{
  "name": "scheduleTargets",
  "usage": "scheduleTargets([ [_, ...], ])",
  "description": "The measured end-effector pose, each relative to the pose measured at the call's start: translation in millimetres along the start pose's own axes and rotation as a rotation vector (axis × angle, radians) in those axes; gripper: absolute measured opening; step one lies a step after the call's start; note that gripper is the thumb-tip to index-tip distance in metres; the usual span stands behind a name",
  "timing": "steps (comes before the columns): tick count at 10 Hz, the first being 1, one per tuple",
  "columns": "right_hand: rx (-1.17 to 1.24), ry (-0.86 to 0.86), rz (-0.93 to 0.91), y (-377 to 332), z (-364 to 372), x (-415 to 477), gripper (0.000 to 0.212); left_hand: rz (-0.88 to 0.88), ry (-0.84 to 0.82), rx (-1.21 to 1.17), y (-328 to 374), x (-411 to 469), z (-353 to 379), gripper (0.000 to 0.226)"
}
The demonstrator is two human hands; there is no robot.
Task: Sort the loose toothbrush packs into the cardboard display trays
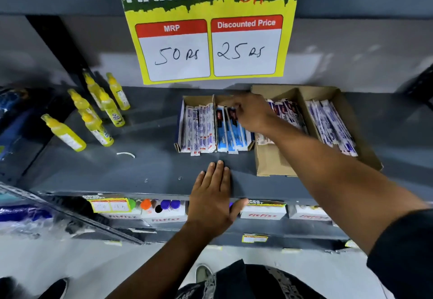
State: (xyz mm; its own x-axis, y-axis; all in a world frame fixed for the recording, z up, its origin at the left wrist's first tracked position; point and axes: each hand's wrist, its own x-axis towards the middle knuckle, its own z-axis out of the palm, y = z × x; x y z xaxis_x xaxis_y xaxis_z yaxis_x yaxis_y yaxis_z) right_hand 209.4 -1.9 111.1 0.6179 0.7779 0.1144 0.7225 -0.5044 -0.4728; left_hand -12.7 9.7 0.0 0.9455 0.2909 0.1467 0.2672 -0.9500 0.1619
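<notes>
The blue-and-white toothbrush packs (230, 132) stand on edge in the right compartment of the small white-sided cardboard display tray (180, 120) at the back of the grey metal shelf (150, 169). Packed upright and close, they hold each other up and show their faces to a shopper. The right hand (251, 113) reaches over them from the right, its fingertips (235, 107) curled down onto the top ends of these packs; the grip looks pinched on one or two of them, probably to seat or straighten them, though whether it actually grasps a pack cannot be told. In the left compartment stand white packs with red and blue print (199, 130), a few poking past the tray's front edge.

Just beside it on the right sits a larger brown cardboard tray (271, 160), split into two bins: purple-and-white packs (330, 125) lean in the right bin, and more purple-printed packs lie in the left bin, partly hidden by the forearm. Keeping one kind per compartment is the evident logic.

The left hand (210, 195) lies flat and released on the shelf's front edge, holding nothing, likely as a brace for the long reach.

Further left stand yellow plastic bottles (103, 115), well apart from the trays. A yellow price poster (208, 47) hangs behind.
</notes>
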Motion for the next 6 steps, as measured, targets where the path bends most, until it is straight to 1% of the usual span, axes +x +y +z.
scheduleTargets([
  [1, 0.076, 0.072, 0.052, 16, 1, -17, 0.038, 0.001, -0.008, -0.004, -2, -1, 0, 0.083],
  [2, 0.079, 0.089, 0.086, 25, 1, -38, 0.038, 0.009, -0.056, 0.031, -2, 0, -3, 0.087],
  [3, 0.028, 0.138, 0.061, 29, -4, -62, 0.039, 0.003, -0.074, 0.042, -3, 2, -3, 0.089],
  [5, -0.279, 0.3, -0.127, 31, -31, -135, 0.054, -0.053, -0.081, -0.012, 2, 2, -10, 0.083],
  [6, -0.309, 0.377, -0.184, 32, -49, -181, 0.054, -0.026, -0.04, 0.035, 15, -5, -21, 0.088],
])
